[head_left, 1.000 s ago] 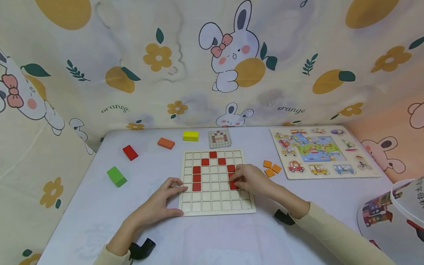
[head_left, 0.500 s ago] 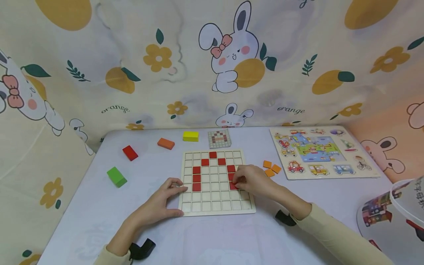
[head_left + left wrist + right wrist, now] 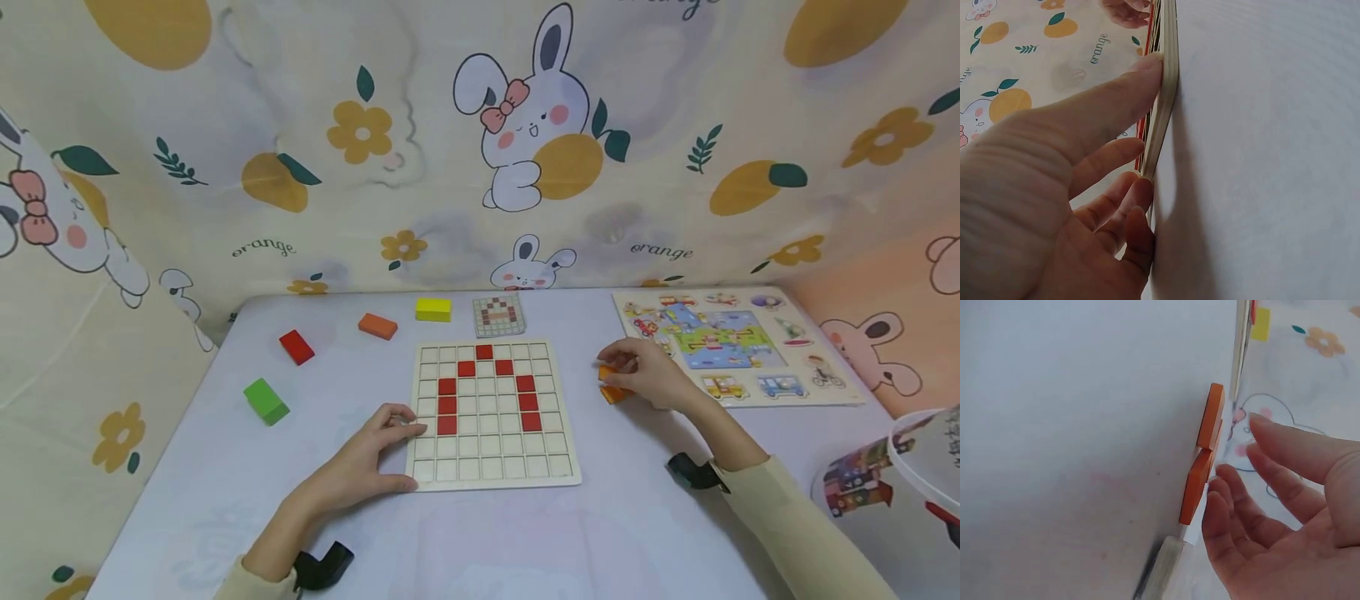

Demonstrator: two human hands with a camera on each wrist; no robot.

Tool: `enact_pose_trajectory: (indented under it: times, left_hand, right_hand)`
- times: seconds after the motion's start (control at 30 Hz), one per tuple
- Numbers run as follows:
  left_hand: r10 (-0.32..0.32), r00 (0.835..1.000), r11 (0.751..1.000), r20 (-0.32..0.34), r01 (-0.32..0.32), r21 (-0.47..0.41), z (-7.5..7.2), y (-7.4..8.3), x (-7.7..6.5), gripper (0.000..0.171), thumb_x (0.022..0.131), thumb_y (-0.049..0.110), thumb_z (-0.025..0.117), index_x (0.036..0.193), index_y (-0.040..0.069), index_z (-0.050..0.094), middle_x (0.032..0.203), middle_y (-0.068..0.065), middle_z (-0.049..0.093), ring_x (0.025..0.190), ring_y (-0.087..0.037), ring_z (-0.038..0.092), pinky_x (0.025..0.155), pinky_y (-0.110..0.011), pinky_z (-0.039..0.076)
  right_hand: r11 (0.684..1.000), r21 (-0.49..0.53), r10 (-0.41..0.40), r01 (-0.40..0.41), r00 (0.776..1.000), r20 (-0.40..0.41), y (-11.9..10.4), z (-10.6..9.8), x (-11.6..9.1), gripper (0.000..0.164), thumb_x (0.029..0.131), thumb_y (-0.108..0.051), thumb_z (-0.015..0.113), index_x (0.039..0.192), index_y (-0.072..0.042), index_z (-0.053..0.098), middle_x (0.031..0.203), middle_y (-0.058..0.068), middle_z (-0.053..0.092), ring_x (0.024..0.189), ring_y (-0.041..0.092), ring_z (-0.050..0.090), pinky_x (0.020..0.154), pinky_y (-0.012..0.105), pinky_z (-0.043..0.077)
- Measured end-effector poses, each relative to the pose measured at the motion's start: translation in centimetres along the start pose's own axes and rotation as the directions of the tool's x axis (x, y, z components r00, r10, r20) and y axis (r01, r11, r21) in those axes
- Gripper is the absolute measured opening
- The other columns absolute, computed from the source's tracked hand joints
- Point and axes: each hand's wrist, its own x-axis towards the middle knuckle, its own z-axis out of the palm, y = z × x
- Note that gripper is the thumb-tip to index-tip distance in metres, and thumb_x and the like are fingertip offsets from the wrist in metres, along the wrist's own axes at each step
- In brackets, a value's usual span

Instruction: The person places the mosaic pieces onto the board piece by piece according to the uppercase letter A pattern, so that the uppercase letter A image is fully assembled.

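A pale square grid board point(image 3: 491, 472) lies in the middle of the table, with several red square tiles point(image 3: 528, 402) set in an arch shape. My left hand point(image 3: 363, 458) rests against the board's left side, thumb near the front corner and fingertips on the edge. In the left wrist view the thumb point(image 3: 1141, 81) lies along the board's edge. My right hand point(image 3: 652, 375) is over the small orange tiles point(image 3: 613, 395), partly hiding them. The right wrist view shows its fingers apart, fingertips close beside two orange tiles point(image 3: 1210, 419), nothing held between thumb and fingers.
A small pattern card point(image 3: 498, 315) lies behind the board. Yellow point(image 3: 433, 309), orange point(image 3: 377, 326), red point(image 3: 297, 347) and green point(image 3: 266, 402) blocks arc to the left. A vehicle picture puzzle point(image 3: 832, 395) lies at the back right, with a white bucket point(image 3: 918, 508) at the right edge.
My right hand has left the red tiles on the board's right side and moved right to the orange tiles. The left hand has stayed at the board's left edge.
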Motion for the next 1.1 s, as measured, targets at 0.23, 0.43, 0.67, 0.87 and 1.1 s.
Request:
enact_pose_trajectory:
  times: [0.23, 0.43, 0.67, 0.87, 1.1]
  left_hand:
    - [0.001, 1.0, 1.0, 0.004, -0.001, -0.01, 0.0, 0.0, 0.0, 0.069, 0.076, 0.026, 0.088, 0.138, 0.012, 0.06, 0.139, -0.001, 0.042, 0.129, -0.024, 0.041, 0.109, -0.053, 0.037]
    - [0.004, 1.0, 1.0, 0.002, -0.004, -0.007, 0.1, -0.1, 0.0, 0.069, 0.076, 0.027, 0.088, 0.137, 0.013, 0.06, 0.139, 0.0, 0.042, 0.128, -0.024, 0.041, 0.108, -0.053, 0.038]
    - [0.005, 1.0, 1.0, 0.007, -0.005, -0.007, 0.1, -0.1, 0.0, 0.07, 0.076, 0.027, 0.088, 0.138, 0.013, 0.06, 0.139, 0.001, 0.042, 0.129, -0.024, 0.04, 0.109, -0.052, 0.037]
    - [0.008, 1.0, 1.0, 0.006, -0.008, -0.006, 0.1, 0.0, 0.1, 0.07, 0.076, 0.027, 0.088, 0.138, 0.013, 0.06, 0.139, 0.0, 0.042, 0.129, -0.024, 0.041, 0.109, -0.052, 0.038]
    - [0.012, 1.0, 1.0, 0.005, -0.012, -0.009, 0.1, -0.1, 0.0, 0.069, 0.076, 0.027, 0.088, 0.138, 0.011, 0.06, 0.14, 0.0, 0.041, 0.129, -0.025, 0.04, 0.108, -0.052, 0.038]
  right_hand:
    - [1.0, -0.023, -0.006, 0.007, 1.0, 0.016, 0.3, 0.1, 0.4, 0.026, 0.084, 0.003, 0.074, 0.109, 0.005, 0.068, 0.099, 0.015, 0.067, 0.086, 0.025, 0.058, 0.069, 0.025, 0.05]
    - [0.997, -0.07, -0.026, 0.028, 0.999, 0.035, 0.2, 0.2, 0.5, 0.023, 0.083, 0.006, 0.074, 0.105, 0.004, 0.068, 0.092, 0.01, 0.064, 0.082, 0.022, 0.055, 0.068, 0.028, 0.048]
    - [0.99, -0.131, -0.046, 0.053, 0.997, 0.06, 0.1, 0.3, 0.6, 0.018, 0.082, 0.004, 0.076, 0.099, 0.002, 0.07, 0.088, 0.006, 0.062, 0.08, 0.02, 0.054, 0.07, 0.031, 0.046]
    - [0.998, -0.046, -0.045, 0.05, 0.992, 0.117, -1.5, 0.9, 1.7, 0.016, 0.084, -0.001, 0.076, 0.098, -0.001, 0.07, 0.088, 0.004, 0.062, 0.081, 0.021, 0.053, 0.071, 0.028, 0.046]
    - [0.979, 0.085, -0.203, 0.186, 0.94, 0.276, -6.7, 4.8, 5.0, 0.012, 0.089, -0.005, 0.073, 0.1, 0.0, 0.07, 0.083, 0.0, 0.061, 0.077, 0.017, 0.052, 0.067, 0.026, 0.045]
